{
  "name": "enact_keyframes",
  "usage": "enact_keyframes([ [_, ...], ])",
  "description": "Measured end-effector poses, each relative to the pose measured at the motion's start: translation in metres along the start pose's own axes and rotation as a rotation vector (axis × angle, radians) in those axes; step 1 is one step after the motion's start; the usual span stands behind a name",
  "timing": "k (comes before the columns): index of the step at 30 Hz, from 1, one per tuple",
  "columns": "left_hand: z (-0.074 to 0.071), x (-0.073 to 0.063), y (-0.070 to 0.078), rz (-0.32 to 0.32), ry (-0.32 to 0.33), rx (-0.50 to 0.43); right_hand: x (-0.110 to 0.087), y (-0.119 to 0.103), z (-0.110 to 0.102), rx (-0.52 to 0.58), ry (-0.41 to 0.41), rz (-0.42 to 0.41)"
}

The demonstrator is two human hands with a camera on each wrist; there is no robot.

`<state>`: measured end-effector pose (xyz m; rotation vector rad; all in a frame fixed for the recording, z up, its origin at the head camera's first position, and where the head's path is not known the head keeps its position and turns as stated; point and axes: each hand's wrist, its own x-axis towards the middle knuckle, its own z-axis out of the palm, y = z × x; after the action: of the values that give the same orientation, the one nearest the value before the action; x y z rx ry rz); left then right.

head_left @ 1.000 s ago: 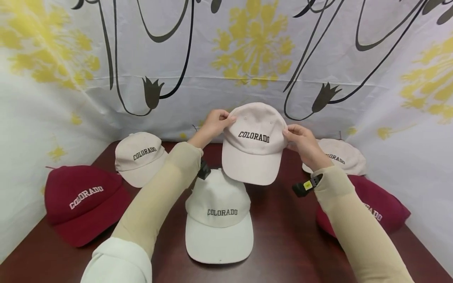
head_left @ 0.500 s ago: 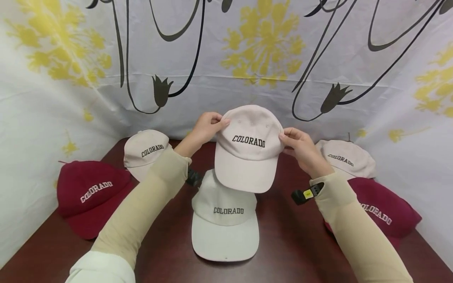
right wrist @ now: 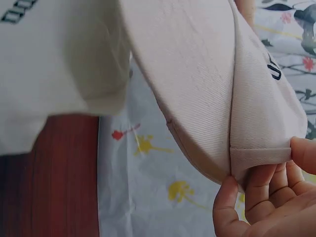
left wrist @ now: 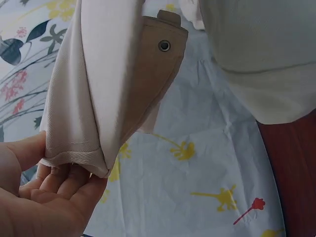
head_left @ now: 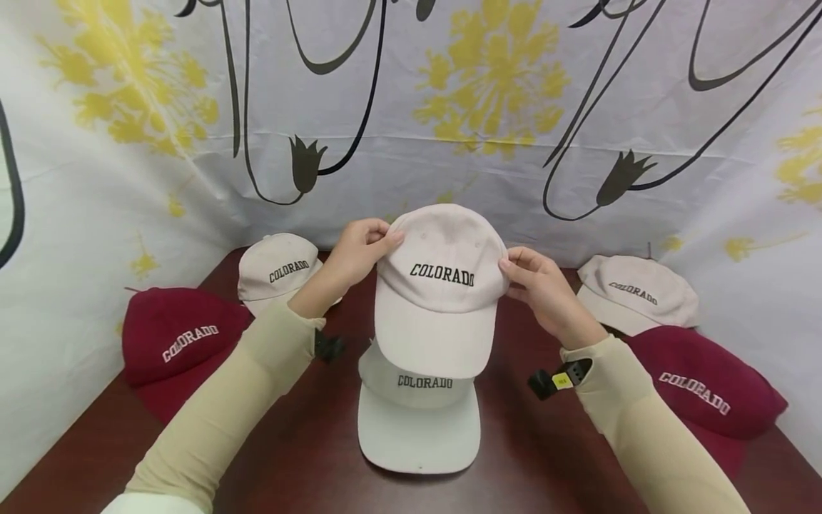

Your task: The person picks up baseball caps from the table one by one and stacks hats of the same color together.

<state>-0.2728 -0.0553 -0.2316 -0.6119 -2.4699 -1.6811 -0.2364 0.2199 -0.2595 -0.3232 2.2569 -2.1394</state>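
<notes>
A pale pink baseball cap (head_left: 439, 321) lettered COLORADO is held in the air between both hands, its brim tilted down toward me. My left hand (head_left: 359, 251) pinches its left side edge, thumb on the outside and fingers tucked under the fabric, as the left wrist view shows at the folded hem (left wrist: 74, 158). On the opposite side my right hand (head_left: 542, 285) pinches the edge the same way, seen in the right wrist view with the hem (right wrist: 259, 155) between thumb and fingers. Below, a white cap (head_left: 420, 432) sits on the table, its crown mostly hidden behind the pink cap's brim.
Dark red caps lie at left (head_left: 176, 343) and right (head_left: 706, 385). Behind them rest light caps at left (head_left: 279, 268) and right (head_left: 638, 289). A patterned white cloth (head_left: 411, 171) encloses the reddish-brown table (head_left: 308, 442) at the back and sides.
Both hands have lowered the pink cap toward the white cap, so its brim now covers more of the white crown. The whole scene has shifted slightly right in view.
</notes>
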Motion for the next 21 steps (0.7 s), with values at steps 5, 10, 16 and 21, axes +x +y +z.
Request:
enact_keyframes([
  [5, -0.007, -0.019, -0.003, 0.029, 0.005, -0.026, -0.007, 0.002, 0.009, 0.018, -0.038, -0.029],
  [10, -0.010, -0.035, -0.010, 0.037, 0.006, -0.023, -0.016, 0.005, 0.015, 0.005, -0.068, -0.061],
  [16, -0.008, -0.051, -0.022, 0.047, -0.010, -0.083, -0.026, 0.015, 0.022, -0.029, -0.091, -0.064],
  [21, -0.006, -0.062, -0.033, 0.047, -0.017, -0.106, -0.033, 0.027, 0.026, -0.060, -0.111, -0.060],
])
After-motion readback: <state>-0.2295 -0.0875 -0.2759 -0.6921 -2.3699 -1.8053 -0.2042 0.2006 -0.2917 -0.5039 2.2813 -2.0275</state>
